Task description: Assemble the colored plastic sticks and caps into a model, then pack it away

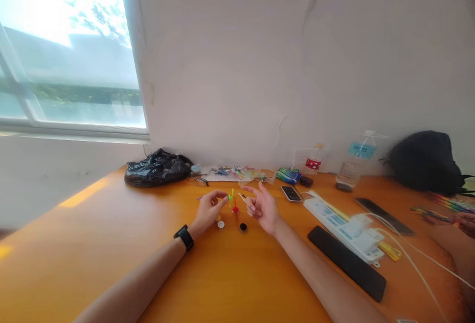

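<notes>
My left hand, with a black watch on its wrist, hovers over the orange table, its fingers pinched on a thin stick beside a small green piece. My right hand is just to the right, palm turned inward, fingers partly spread, with a small thin stick at its fingertips. Between and below the hands lie a red piece, a white round cap and a black round cap.
A black plastic bag lies at the back left, coloured small parts along the wall. A phone, power strip, dark flat bar, two bottles and a black bag fill the right. Another person's arm shows at far right.
</notes>
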Demonstrator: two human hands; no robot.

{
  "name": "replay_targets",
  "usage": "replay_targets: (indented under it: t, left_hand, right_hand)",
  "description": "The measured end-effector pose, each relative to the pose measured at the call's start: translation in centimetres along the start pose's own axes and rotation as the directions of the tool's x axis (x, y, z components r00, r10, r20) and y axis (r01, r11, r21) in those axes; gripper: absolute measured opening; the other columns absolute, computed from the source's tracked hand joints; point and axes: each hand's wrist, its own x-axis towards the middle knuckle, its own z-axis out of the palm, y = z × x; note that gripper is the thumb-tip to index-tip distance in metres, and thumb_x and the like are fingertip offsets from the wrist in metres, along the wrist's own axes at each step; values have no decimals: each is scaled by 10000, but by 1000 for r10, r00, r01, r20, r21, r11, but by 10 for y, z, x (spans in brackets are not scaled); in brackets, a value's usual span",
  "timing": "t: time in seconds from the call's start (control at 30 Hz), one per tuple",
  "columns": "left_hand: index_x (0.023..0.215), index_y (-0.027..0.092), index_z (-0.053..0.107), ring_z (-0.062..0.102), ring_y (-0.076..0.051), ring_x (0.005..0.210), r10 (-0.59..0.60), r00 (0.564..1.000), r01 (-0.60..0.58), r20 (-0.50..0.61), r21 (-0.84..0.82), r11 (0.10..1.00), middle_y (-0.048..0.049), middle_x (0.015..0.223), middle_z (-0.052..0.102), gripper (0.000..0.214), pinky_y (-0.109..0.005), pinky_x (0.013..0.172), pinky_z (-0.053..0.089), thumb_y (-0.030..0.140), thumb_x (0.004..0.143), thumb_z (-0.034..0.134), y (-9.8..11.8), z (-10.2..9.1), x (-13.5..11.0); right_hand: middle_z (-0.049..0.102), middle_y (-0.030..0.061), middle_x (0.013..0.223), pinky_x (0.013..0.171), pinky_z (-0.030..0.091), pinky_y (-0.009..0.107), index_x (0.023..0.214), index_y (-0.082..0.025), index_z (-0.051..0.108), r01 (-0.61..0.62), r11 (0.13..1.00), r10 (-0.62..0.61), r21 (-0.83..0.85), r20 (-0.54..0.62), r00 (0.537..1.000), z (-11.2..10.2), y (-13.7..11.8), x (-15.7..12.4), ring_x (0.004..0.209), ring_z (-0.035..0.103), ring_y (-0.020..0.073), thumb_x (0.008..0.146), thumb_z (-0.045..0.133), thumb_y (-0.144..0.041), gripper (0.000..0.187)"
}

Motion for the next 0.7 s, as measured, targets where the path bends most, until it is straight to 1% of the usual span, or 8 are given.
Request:
replay_targets:
  t: [0.17, 0.3, 0.33, 0.4, 0.47, 0.53, 0.6, 0.7]
  left_hand:
    - [990, 180, 781, 627, -187, 740, 11, 1000, -11, 4, -53, 999, -85, 961, 774, 373, -277, 662, 459, 521, 885, 673, 3, -1, -1]
    - [1009, 178, 779, 654, -200, 783, 42, 999, -39, 23, -130, 991, -95, 973, 771, 394, -280, 684, 477, 537, 884, 672, 7, 0, -3]
    - [1010, 177, 778, 656, -201, 787, 47, 999, -43, 26, -141, 989, -95, 973, 771, 397, -279, 686, 479, 539, 884, 673, 8, 0, -4]
    - [1006, 176, 776, 656, -201, 790, 48, 999, -45, 17, -147, 988, -95, 966, 771, 398, -278, 686, 480, 541, 880, 678, 9, 1, -4]
    - [991, 175, 773, 655, -201, 788, 38, 999, -38, 0, -132, 991, -92, 958, 771, 390, -278, 687, 477, 536, 873, 686, 9, 1, -3]
    - [975, 174, 774, 650, -200, 778, 20, 1000, -21, -9, -104, 994, -90, 948, 771, 377, -280, 683, 471, 526, 869, 690, 7, 0, -2]
    - [965, 172, 780, 638, -195, 754, 2, 1000, -3, -9, -60, 998, -87, 937, 771, 367, -282, 668, 459, 514, 871, 685, 3, 0, -1]
    - [936, 171, 790, 608, -186, 714, -15, 1000, 15, -8, 11, 1000, -82, 921, 772, 340, -284, 648, 439, 488, 864, 692, -3, 1, 0]
  right_hand:
    - [451, -61, 477, 452, 139, 251, 1135, -188, 619, -17, 999, 17, -31, 0, 1000, 3, 3, 1, 405, 172, 87, 965, 412, -683, 562]
    - [469, -64, 483, 458, 128, 248, 1121, -206, 628, -74, 995, 74, -70, -8, 997, 4, 7, 2, 403, 167, 87, 968, 393, -697, 565]
    - [467, -60, 483, 460, 128, 250, 1065, -203, 646, -106, 991, 107, -77, 12, 994, 4, 7, 2, 402, 168, 86, 968, 373, -710, 585]
    - [410, -50, 450, 466, 142, 261, 845, -180, 666, -185, 978, 196, -92, 124, 973, 5, 6, 0, 394, 181, 87, 968, 288, -748, 693]
    - [303, -41, 409, 475, 161, 279, 574, -178, 577, -212, 973, 229, -93, 258, 939, 4, 2, -2, 385, 198, 89, 963, 179, -777, 818]
    - [235, -35, 402, 483, 167, 293, 439, -190, 460, -164, 984, 177, -67, 313, 933, 4, -2, -4, 382, 209, 89, 956, 112, -788, 864]
    - [237, -33, 413, 488, 158, 298, 423, -189, 429, -98, 994, 106, -44, 281, 954, 2, -6, -5, 384, 200, 85, 963, 116, -779, 860]
    - [250, -39, 420, 491, 148, 297, 454, -186, 453, -67, 997, 75, -42, 215, 974, -1, -7, -3, 390, 195, 83, 979, 180, -753, 819]
